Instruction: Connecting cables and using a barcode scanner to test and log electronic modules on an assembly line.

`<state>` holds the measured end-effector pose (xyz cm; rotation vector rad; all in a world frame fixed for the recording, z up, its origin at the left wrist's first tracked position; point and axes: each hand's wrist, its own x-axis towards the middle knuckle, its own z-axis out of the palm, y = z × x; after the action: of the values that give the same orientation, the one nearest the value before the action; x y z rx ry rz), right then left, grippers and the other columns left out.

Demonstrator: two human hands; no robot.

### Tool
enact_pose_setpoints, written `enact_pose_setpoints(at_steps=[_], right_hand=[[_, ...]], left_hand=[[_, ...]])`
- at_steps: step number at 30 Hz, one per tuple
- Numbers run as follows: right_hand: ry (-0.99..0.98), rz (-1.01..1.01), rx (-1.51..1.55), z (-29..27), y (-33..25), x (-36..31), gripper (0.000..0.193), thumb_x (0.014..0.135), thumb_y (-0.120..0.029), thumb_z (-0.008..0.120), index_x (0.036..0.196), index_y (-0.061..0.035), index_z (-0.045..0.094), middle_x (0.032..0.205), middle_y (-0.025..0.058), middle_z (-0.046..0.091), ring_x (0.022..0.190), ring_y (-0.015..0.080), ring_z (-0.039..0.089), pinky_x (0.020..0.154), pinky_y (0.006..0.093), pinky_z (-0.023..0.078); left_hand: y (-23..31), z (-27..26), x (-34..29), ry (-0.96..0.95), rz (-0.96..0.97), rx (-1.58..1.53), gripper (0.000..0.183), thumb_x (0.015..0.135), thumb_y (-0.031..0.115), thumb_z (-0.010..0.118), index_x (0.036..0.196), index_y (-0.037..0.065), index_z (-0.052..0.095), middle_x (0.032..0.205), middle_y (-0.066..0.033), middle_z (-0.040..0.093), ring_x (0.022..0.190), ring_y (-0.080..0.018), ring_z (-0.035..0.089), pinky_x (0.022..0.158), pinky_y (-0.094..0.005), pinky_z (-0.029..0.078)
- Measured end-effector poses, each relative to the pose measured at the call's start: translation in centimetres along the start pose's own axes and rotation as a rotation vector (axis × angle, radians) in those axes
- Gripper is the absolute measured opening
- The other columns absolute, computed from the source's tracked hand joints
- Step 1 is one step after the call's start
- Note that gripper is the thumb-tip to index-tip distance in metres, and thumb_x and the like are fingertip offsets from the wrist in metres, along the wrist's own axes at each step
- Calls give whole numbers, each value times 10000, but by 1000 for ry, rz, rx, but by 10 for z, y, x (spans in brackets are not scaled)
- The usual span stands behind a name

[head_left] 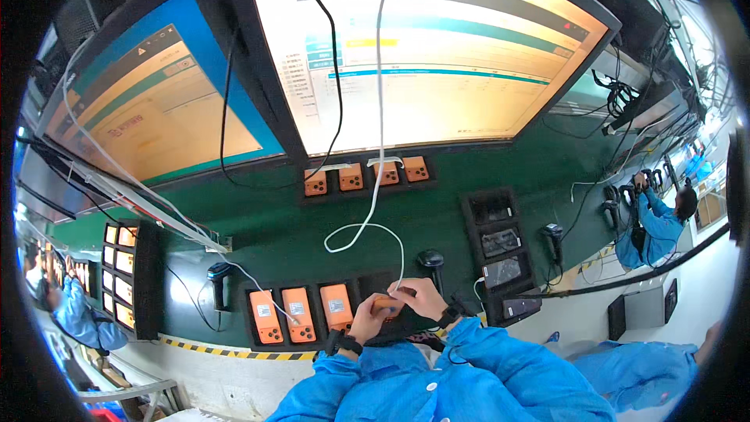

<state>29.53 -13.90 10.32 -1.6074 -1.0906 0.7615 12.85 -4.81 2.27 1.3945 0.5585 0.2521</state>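
the left hand grasps an orange phone at the worktop's near edge. the right hand pinches a white cable beside it.

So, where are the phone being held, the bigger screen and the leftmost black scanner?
Held phone (387, 305): head view, on its exposed orange surface.
Bigger screen (437, 62): head view, on the middle of its lit display.
Leftmost black scanner (219, 287): head view, on its body, below the head.
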Motion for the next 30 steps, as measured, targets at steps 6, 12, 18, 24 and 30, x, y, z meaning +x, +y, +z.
enact_pose_setpoints(at_steps=[6, 12, 18, 24, 30], right_hand=[[-42, -117, -105, 0, 0, -5, 141, 852, -118, 675, 942, -11, 691, 908, 125, 703, 785, 235, 687, 697, 312, 532], [-2, -109, -184, 13, 1, -11, 142, 841, -139, 686, 923, -23, 683, 876, 119, 688, 753, 254, 668, 686, 330, 524], [18, 107, -162, 29, 29, 14, 228, 795, -118, 716, 989, -13, 662, 872, 100, 695, 802, 155, 672, 715, 294, 517], [392, 47, -124, 59, 79, 52, 301, 802, -103, 681, 1081, -6, 625, 945, 134, 697, 879, 233, 682, 743, 328, 529], [47, 125, -14, 131, 11, 37, 182, 807, -92, 653, 975, -28, 630, 885, 110, 628, 769, 228, 623, 693, 351, 502]], left_hand=[[3, 1, -3, -24, -22, -50, 272, 863, -49, 591, 1123, 21, 556, 1007, -56, 636, 948, -129, 597, 854, -289, 490], [-1, -1, -6, -14, 6, -41, 270, 864, -38, 591, 1126, 17, 552, 998, -71, 641, 943, -130, 612, 849, -283, 490], [-2, -19, -21, 462, 302, 431, 390, 826, 22, 644, 1189, 18, 501, 1058, -135, 616, 976, -254, 617, 873, -347, 490], [-19, -113, -70, 842, 23, 161, 362, 842, 25, 614, 1184, 33, 497, 892, -80, 627, 752, -131, 590, 668, -272, 486], [-71, -208, -86, 1009, -57, 150, 473, 842, 130, 661, 1258, 32, 457, 1015, -144, 598, 811, -196, 614, 737, -349, 508]])
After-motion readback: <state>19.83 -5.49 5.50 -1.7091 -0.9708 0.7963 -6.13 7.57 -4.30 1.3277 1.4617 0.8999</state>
